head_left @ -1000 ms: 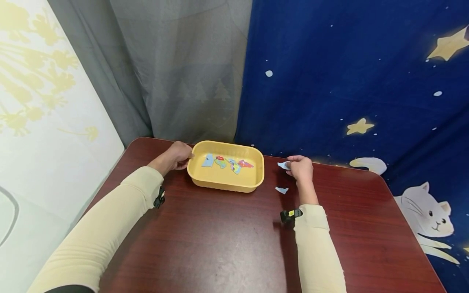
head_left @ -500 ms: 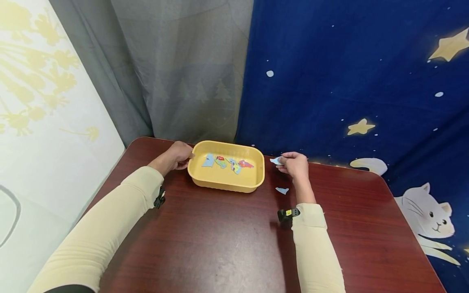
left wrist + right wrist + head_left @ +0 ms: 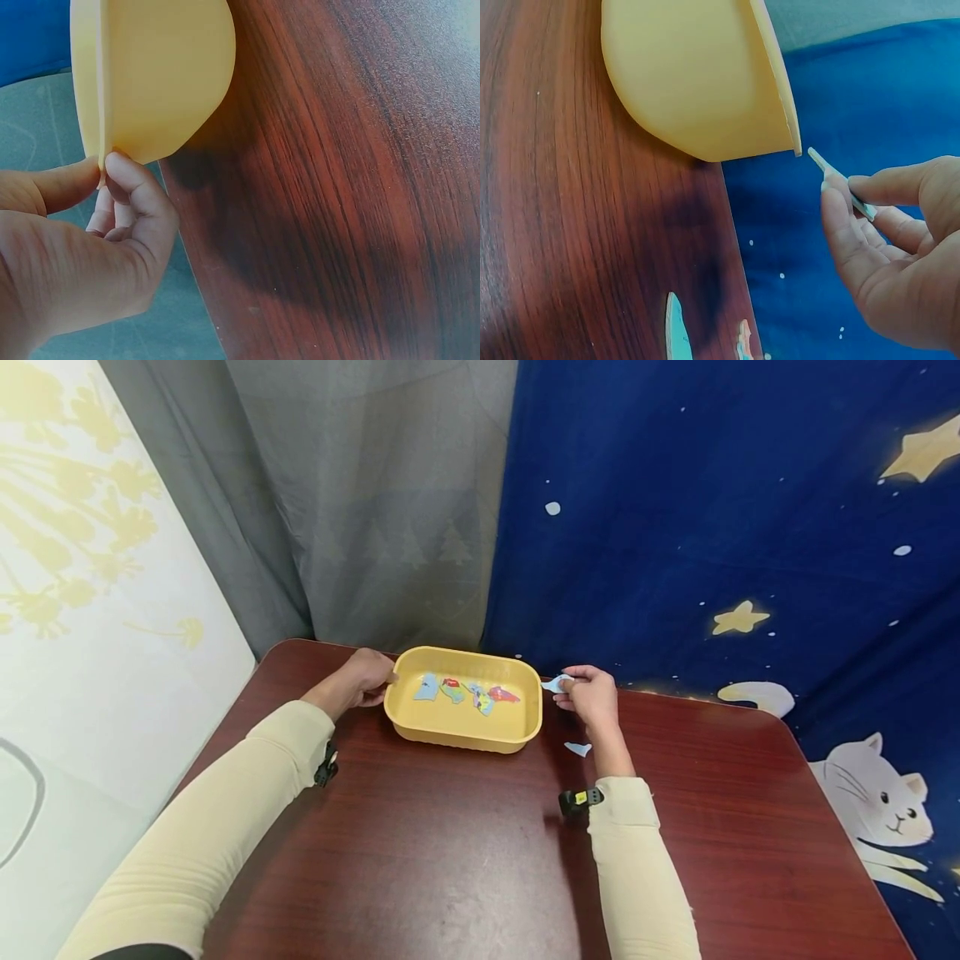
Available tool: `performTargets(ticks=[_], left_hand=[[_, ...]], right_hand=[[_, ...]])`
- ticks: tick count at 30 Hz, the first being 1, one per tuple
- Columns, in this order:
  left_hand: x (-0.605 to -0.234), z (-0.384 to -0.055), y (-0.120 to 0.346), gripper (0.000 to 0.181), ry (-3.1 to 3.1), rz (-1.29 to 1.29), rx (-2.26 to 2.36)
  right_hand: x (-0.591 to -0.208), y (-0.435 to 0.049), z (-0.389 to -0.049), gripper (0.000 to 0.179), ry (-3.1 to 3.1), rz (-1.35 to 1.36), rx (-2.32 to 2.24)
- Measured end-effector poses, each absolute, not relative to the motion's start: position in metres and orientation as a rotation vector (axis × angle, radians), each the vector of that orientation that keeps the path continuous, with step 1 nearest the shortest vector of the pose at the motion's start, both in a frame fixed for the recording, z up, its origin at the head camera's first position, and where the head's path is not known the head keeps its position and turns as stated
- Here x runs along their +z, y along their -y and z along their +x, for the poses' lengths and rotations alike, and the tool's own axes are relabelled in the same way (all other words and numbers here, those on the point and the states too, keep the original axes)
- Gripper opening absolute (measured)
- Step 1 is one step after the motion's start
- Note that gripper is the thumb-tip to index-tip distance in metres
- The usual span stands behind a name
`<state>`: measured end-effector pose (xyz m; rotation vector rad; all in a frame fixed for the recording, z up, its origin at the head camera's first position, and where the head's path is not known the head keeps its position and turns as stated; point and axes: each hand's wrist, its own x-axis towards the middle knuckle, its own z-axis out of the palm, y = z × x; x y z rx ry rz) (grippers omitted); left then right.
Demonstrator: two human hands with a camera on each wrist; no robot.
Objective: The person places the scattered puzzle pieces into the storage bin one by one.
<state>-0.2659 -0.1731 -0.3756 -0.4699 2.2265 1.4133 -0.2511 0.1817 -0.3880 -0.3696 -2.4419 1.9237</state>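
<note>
Worktop, red-brown wood, with yellow tray

Tray near far edge; four coloured pieces lying inside. Left hand: pinches tray's left rim. Right hand: pinches one pale-blue piece, just off tray's right rim, narrow gap between. Loose pale-blue piece: on wood, right of tray. Wide stretch of wood between tray and near side.

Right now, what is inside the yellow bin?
A light-blue piece, red-green piece, multicolored piece and reddish piece show inside the bin; anything beneath them is covered.
</note>
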Motion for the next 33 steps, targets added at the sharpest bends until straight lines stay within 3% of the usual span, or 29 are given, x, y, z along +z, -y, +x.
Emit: performTargets(ticks=[33], left_hand=[[-0.377, -0.269, 0.173, 0.032, -2.203, -0.479, 1.421]], right_hand=[[-0.395, -0.139, -0.246, 0.036, 2.621, -0.197, 1.969]])
